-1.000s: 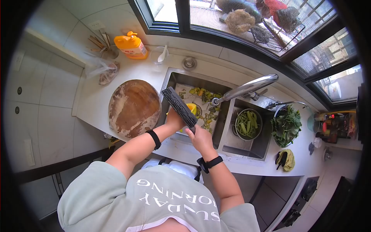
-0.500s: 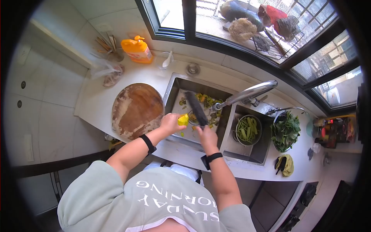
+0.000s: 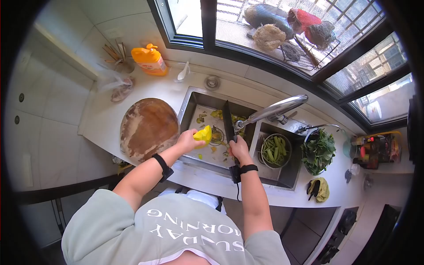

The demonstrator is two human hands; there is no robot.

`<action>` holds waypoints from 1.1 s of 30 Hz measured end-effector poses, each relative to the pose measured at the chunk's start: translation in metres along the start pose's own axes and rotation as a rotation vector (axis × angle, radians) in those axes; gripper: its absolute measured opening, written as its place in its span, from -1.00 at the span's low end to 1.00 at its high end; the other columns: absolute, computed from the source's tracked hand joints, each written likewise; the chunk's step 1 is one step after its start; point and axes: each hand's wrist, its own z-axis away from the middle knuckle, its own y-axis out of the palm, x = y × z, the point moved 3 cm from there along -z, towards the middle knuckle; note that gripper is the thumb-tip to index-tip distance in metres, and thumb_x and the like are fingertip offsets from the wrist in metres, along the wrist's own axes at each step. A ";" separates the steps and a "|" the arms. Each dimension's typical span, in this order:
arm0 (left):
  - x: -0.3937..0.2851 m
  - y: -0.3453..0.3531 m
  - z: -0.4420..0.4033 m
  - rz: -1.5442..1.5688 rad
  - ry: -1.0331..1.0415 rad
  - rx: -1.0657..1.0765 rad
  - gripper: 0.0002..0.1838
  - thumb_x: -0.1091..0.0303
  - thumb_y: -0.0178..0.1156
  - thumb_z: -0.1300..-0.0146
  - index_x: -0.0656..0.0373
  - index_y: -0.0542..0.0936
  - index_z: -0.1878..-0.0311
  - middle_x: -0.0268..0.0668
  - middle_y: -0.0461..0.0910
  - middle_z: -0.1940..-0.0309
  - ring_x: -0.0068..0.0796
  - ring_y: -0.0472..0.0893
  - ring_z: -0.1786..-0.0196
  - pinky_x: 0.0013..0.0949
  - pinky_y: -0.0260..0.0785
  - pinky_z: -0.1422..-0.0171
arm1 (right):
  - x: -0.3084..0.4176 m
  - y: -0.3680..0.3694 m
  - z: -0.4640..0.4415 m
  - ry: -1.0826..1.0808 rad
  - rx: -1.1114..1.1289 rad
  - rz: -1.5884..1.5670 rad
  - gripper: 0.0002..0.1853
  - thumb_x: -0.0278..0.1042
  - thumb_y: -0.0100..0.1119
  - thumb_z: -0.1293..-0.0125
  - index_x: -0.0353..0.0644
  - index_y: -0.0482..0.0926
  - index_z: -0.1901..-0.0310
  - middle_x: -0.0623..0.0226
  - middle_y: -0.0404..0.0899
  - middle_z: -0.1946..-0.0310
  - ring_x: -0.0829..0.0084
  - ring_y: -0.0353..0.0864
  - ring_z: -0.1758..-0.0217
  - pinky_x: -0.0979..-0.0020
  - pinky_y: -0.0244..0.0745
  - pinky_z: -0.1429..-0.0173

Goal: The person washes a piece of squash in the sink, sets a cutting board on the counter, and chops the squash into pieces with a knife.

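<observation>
My left hand point(image 3: 189, 140) grips a bright yellow chunk of fruit or vegetable point(image 3: 202, 135), perhaps pumpkin, above the left basin. Its exact kind is unclear. In my right hand point(image 3: 239, 148) is the handle of a dark kitchen knife point(image 3: 228, 121), its broad blade pointing away from me and seen nearly edge-on. A small gap separates blade and chunk. Below both hands, the steel sink point(image 3: 187, 108) holds scattered green and yellow peelings point(image 3: 217, 114) around the drain.
A round wooden chopping board point(image 3: 150, 126) lies left of the sink. The faucet point(image 3: 278, 106) arches over the basins. In the right basin stands a pot of cut green vegetables point(image 3: 274, 151), with leafy greens point(image 3: 318, 150) beyond. An orange bottle point(image 3: 149, 59) stands at the back.
The knife has swung away from the chunk and turned from broadside to nearly edge-on. The yellow chunk has tilted, showing more of its surface. The whole view has shifted slightly.
</observation>
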 end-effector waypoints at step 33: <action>-0.089 -0.014 -0.032 -0.656 0.979 0.047 -0.48 0.23 0.51 0.24 0.11 0.58 0.12 -0.30 0.53 -0.01 -0.18 0.37 -0.26 0.03 0.09 -0.48 | 0.011 -0.238 0.024 0.272 -0.426 0.033 -0.82 -0.37 0.07 -0.34 -0.33 0.38 0.23 0.29 0.40 0.68 0.42 0.40 0.80 0.36 0.25 0.73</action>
